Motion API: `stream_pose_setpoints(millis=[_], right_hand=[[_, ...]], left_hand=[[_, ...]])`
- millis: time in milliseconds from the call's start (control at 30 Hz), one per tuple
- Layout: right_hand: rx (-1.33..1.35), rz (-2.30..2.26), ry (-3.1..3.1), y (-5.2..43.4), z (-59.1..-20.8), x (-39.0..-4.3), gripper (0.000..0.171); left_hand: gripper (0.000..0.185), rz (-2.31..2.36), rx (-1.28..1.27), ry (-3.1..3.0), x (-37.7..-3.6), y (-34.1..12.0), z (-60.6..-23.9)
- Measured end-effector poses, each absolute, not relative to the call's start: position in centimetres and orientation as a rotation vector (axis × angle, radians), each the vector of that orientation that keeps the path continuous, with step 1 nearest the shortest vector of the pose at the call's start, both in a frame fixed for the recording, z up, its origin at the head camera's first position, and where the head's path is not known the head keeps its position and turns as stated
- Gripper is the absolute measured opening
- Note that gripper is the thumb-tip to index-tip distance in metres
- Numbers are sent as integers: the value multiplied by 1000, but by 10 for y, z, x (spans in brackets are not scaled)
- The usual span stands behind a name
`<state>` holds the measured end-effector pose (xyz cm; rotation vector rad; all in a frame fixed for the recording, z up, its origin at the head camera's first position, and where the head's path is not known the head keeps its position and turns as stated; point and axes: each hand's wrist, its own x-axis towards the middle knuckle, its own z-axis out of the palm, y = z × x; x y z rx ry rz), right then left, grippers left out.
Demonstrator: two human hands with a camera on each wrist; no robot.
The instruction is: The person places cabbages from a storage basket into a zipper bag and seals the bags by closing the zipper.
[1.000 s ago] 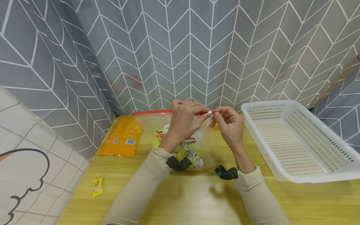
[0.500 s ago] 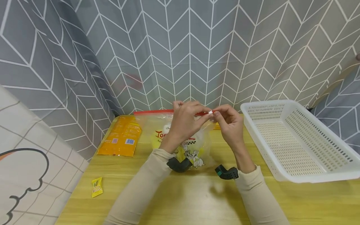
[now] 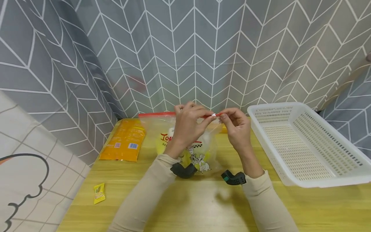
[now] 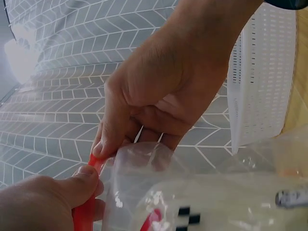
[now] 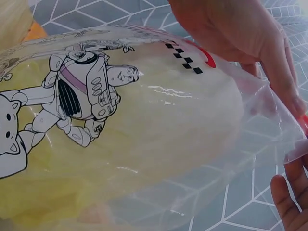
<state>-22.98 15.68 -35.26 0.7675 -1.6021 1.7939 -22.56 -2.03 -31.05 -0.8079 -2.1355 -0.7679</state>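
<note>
Both hands' fingers pinch red zip strip point(image 3: 156, 114) of clear bag point(image 3: 200, 151), upright on table point(image 3: 203, 206)

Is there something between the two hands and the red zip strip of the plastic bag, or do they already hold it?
Nothing visible stands between them. The left hand and the right hand both pinch the red zip strip at the top of the plastic bag, fingertips close together near its right end. The white basket lies apart, to the right.
</note>
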Motion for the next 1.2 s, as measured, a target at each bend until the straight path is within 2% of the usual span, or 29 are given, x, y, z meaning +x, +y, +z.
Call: stream_pose_setpoints(millis=[267,600,1033,1200], right_hand=[[626,1856,-1578,160,-351,-231,16],[616,1916,-1562,162,-353,-230,18],[596,1936,-1559,166,-354,-232,5],[588,1942,-1558,167,-354,-233,7]], left_hand=[[14,-761,-762,-2152,-224,-36,-311],[14,-809,-703,-2198,-222,-57,-317],[17,-820,-659,-2208,-222,-75,-320],[16,-822,-637,-2199,-223,-81,-322]])
